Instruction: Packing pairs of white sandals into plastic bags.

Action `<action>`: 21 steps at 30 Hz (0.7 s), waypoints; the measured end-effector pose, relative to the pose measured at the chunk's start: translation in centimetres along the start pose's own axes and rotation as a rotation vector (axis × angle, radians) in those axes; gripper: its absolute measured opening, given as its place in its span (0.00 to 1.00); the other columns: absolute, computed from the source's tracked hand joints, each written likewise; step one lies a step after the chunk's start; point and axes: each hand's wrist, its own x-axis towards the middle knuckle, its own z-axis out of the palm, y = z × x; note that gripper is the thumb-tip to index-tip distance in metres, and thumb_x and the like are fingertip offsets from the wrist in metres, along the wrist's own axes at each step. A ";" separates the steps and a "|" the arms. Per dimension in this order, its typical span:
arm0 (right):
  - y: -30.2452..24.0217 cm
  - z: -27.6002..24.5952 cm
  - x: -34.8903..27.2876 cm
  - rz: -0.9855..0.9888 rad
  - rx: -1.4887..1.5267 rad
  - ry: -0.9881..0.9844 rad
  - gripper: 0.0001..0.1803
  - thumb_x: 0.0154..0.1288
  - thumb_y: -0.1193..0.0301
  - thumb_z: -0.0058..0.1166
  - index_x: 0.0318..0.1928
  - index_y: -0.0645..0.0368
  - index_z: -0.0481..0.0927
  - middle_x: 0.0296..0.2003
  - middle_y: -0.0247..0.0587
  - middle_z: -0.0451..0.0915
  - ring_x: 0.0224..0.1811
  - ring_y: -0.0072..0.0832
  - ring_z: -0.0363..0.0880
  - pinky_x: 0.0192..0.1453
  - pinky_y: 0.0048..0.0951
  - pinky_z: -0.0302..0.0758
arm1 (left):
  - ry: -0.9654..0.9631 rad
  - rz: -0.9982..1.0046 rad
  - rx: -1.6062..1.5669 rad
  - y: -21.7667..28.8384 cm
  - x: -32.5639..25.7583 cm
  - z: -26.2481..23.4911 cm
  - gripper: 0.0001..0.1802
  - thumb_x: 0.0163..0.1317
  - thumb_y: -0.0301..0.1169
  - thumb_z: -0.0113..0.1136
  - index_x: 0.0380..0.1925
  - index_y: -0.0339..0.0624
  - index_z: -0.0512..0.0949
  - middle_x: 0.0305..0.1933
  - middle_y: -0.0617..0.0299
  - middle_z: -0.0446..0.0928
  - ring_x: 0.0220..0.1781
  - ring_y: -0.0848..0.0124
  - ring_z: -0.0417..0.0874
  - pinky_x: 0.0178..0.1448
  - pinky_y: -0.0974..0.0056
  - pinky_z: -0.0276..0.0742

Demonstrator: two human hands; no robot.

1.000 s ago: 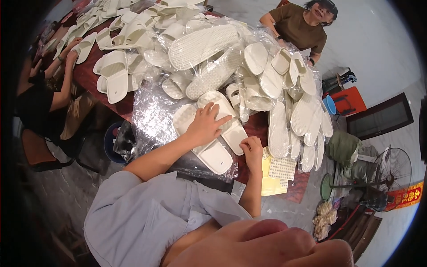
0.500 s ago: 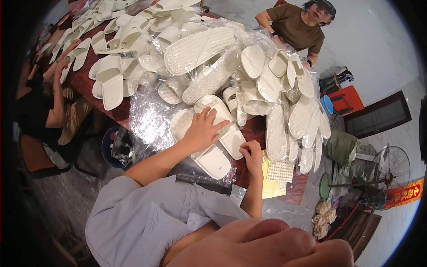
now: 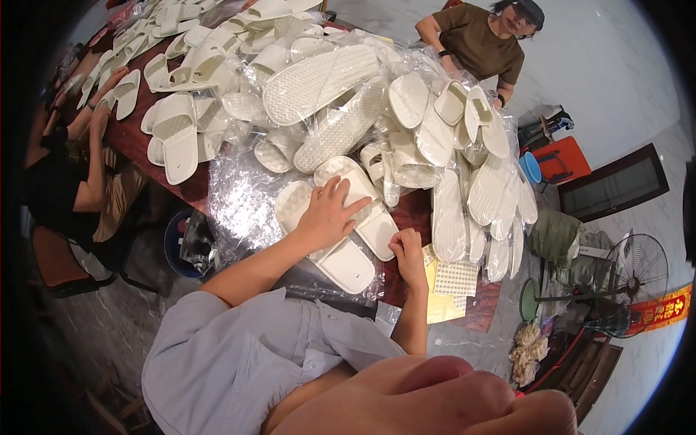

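Two cream slide slippers lie side by side in front of me: the left slipper [image 3: 346,268] and the right slipper [image 3: 378,233], soles down on the table. Across their straps rests my left hand [image 3: 325,212], fingers spread. At the heel edge of the right slipper is my right hand [image 3: 408,252], its fingers curled and pressed together; what they pinch, if anything, is too small to make out. A small dark mark shows on the left slipper's heel. Beside my right hand lie sheets of small printed stickers [image 3: 457,278] on yellow backing.
Bagged slippers [image 3: 341,123] are heaped beyond my hands and to the right. Clear plastic bags [image 3: 246,192] lie left of the pair on the dark red table [image 3: 484,308]. One person [image 3: 482,47] stands across the table; another [image 3: 72,170] handles slippers at left. A fan [image 3: 634,283] stands right.
The whole view shifts slightly. Both hands keep nearly the same place on and beside the slippers. The slippers stay put.
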 end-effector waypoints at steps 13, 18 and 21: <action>0.5 -0.4 -0.6 0.068 0.166 0.005 0.07 0.56 0.81 0.59 0.35 0.62 0.75 0.38 0.43 0.73 0.43 0.40 0.69 0.49 0.37 0.67 | 0.005 0.000 0.007 -0.1 0.0 0.1 0.34 0.56 0.37 0.65 0.66 0.65 0.70 0.65 0.44 0.61 0.71 0.42 0.59 0.67 0.39 0.60; -0.1 -0.2 -0.3 0.027 0.029 0.010 0.07 0.56 0.80 0.60 0.35 0.62 0.75 0.38 0.43 0.73 0.43 0.40 0.69 0.49 0.36 0.68 | 0.018 0.008 -0.001 -0.2 0.0 0.3 0.34 0.57 0.37 0.65 0.66 0.64 0.70 0.66 0.43 0.61 0.71 0.42 0.59 0.67 0.39 0.60; -0.2 -0.1 -0.4 0.047 0.042 0.029 0.08 0.55 0.80 0.62 0.35 0.62 0.76 0.37 0.43 0.73 0.43 0.40 0.70 0.48 0.36 0.68 | 0.020 0.007 0.006 -0.2 0.0 0.1 0.34 0.57 0.37 0.65 0.66 0.64 0.70 0.65 0.44 0.61 0.71 0.42 0.59 0.67 0.39 0.60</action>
